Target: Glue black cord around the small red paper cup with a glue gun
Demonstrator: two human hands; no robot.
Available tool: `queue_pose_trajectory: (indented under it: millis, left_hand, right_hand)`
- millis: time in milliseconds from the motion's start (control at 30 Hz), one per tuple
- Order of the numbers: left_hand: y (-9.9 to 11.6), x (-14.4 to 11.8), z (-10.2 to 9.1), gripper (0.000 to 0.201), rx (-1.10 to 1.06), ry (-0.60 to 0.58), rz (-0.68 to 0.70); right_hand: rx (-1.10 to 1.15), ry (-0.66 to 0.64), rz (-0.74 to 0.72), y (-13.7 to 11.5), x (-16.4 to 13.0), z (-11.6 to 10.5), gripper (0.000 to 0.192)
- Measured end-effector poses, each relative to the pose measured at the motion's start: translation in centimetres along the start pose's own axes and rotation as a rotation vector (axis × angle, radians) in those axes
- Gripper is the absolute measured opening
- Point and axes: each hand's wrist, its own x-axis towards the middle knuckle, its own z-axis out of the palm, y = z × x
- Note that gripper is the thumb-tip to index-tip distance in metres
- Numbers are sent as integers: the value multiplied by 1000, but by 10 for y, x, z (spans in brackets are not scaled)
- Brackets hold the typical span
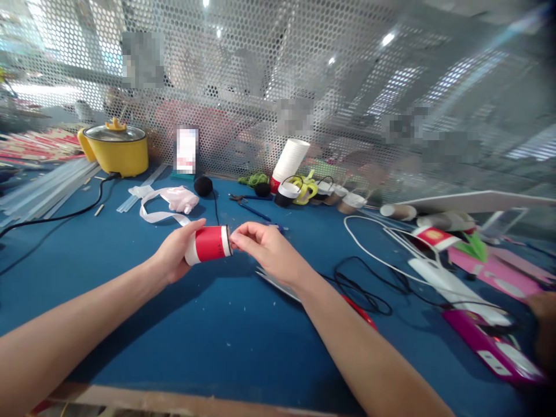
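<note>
A red and white paper cup (209, 245) lies on its side in my left hand (176, 249), whose fingers are wrapped round its base end. The mouth points right, and a dark line edges its rim. My right hand (263, 246) is closed in a pinch right at that rim; what the fingertips hold is hidden. From a ball of black yarn (203, 186) behind the cup, a strand runs down toward the rim. Beyond my left hand lie a white ribbon (158, 218) and a pale pink bundle (180, 198). Scissors (278, 282) lie partly under my right wrist.
A yellow electric pot (124, 153) and clear glue sticks (47, 185) stand at left. Stacked paper cups (291, 162), small handled cups (287, 192) and pliers (249, 205) sit at the back. Cables (360, 286) and a purple power strip (490, 347) lie right, near another person's hand (542, 318).
</note>
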Motion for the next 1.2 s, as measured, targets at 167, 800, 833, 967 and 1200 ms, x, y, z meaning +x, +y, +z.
queue_pose_trajectory:
  millis: [167,800,833,967,1200]
  left_hand:
    - [0,-1,1,20,-24,23,-33]
    - [10,-4,-6,34,460,-235,378]
    - [13,-4,-5,32,491,-263,368]
    - [23,-8,2,20,599,-369,390]
    - [28,-15,7,18,732,-449,411]
  right_hand:
    - [-81,11,-4,-2,-2,2,20]
    - [453,-18,149,-1,8,-7,20]
    - [448,-1,140,0,9,-8,22]
    - [497,87,157,2,11,-13,29]
    - [589,63,225,4,8,-15,27]
